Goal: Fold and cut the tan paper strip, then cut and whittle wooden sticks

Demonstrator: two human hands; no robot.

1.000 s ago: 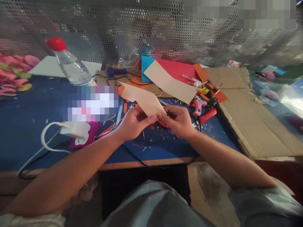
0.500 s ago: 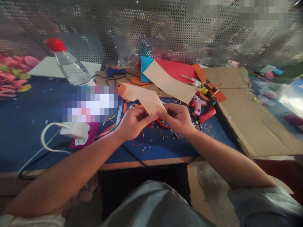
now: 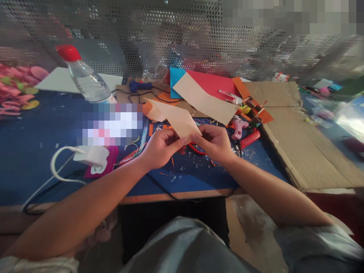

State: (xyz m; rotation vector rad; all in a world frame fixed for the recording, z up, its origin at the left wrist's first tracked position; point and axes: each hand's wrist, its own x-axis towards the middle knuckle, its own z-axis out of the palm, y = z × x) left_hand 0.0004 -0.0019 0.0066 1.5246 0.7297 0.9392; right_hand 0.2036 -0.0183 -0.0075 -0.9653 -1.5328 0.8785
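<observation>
A cream sheet of paper [image 3: 179, 118], with an orange patch at its far left end, is held between both hands above the blue table. My left hand [image 3: 162, 148] is closed on its near edge, thumb on top and the fingers mostly hidden below. At the near right corner, my right hand [image 3: 214, 142] pinches the same sheet, its thumb tip close to the left thumb. Behind it lies another cream paper piece [image 3: 206, 99] on red paper [image 3: 213, 83] and blue paper [image 3: 175, 76]. Red scissor-like handles [image 3: 197, 148] show partly beneath the hands.
To the left stand a water bottle [image 3: 89, 81] and a white charger [image 3: 92, 155] on a magenta power strip [image 3: 113, 161]. A pink glue gun [image 3: 239, 127] sits right of the hands, beside cardboard [image 3: 315, 144]. Paper scraps litter the blue tabletop [image 3: 193, 176].
Almost nothing differs. Both hands keep their hold on the cream paper, and the whole view has shifted very slightly.
</observation>
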